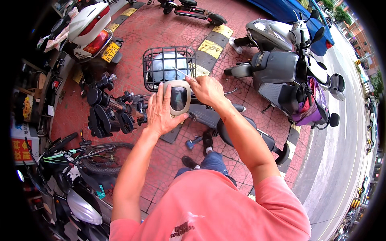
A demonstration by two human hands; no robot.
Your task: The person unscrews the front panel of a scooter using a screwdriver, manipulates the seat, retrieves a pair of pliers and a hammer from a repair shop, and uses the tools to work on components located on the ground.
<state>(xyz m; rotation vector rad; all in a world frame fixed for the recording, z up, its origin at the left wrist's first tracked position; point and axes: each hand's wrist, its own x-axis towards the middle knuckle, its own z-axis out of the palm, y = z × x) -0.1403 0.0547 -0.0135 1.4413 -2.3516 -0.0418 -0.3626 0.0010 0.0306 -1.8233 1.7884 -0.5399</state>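
Note:
A beige housing with a dark oval window [178, 97] is mounted at the front of a two-wheeler, just behind a black wire basket [147, 85] with a pale, shiny object inside. My left hand [160, 112] holds the housing's left and lower edge, fingers extended along it and thumb across the bottom. My right hand [207, 90] grips a tool with a thin metal shaft [180, 72] at the housing's upper right; the shaft reaches over the basket. The handle is hidden by my fingers, and I cannot tell whether the tip touches anything.
Parked scooters [273, 64] line the right, beside a road [325, 160]. Black bike fittings [110, 116] and a bicycle [104, 156] crowd the left. A white scooter [88, 28] and a kick scooter [189, 12] are farther back. A small blue object [193, 143] lies near my feet.

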